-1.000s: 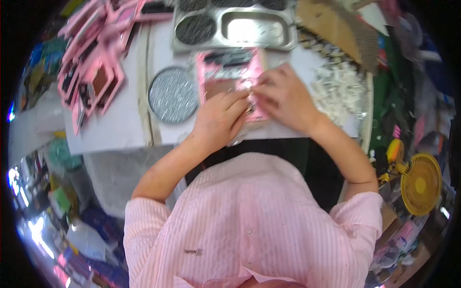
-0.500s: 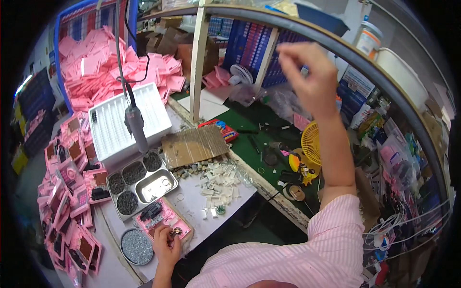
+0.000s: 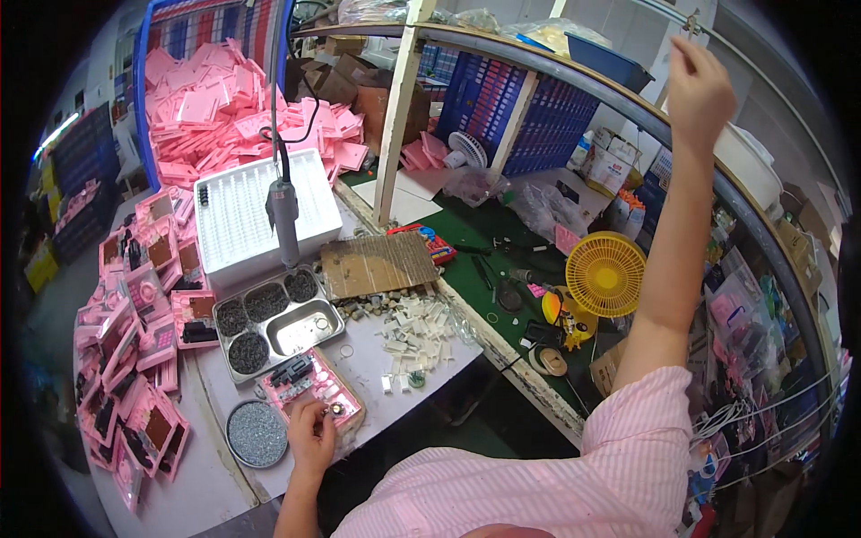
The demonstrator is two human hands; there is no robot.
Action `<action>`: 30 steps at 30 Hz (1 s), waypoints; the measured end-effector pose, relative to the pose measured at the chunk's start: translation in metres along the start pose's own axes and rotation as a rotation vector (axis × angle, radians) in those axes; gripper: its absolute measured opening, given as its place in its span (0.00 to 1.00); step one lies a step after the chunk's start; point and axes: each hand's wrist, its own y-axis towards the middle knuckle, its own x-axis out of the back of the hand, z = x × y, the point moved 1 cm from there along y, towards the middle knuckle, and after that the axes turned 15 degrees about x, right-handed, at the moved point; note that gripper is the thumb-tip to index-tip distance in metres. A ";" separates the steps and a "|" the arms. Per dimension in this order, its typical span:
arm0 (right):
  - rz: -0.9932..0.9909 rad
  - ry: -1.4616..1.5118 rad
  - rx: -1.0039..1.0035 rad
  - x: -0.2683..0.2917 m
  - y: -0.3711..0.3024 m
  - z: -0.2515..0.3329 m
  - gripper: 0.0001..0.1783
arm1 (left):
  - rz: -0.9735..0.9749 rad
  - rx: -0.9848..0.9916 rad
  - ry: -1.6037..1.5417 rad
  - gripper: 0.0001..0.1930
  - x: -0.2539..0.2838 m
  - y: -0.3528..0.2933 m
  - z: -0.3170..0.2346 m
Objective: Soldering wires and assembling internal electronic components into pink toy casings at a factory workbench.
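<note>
Left hand [image 3: 312, 439] on flat pink plastic case [image 3: 316, 387]; right hand [image 3: 700, 90] raised

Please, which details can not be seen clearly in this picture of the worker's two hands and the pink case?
- Right hand, head view: raised near the shelf rail; its fingers face away, so a grip cannot be told.
- Left hand, head view: the small part at its fingers on the pink case is too small to identify.
- Steel tray, head view: the dark contents are too small to tell.
</note>
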 end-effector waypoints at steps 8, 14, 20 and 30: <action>-0.340 1.224 -0.423 0.067 -0.123 0.178 0.08 | 0.329 0.359 -0.642 0.20 -0.007 0.037 -0.084; -0.008 1.993 -1.252 0.122 -0.239 0.327 0.10 | 0.509 0.532 -1.255 0.26 -0.017 0.073 -0.104; 0.722 1.972 -0.926 0.126 -0.265 0.352 0.21 | 0.350 0.689 -1.075 0.14 -0.026 0.050 -0.064; 1.241 1.971 -0.599 0.094 -0.254 0.396 0.12 | 0.376 0.646 -0.786 0.07 -0.070 0.042 -0.060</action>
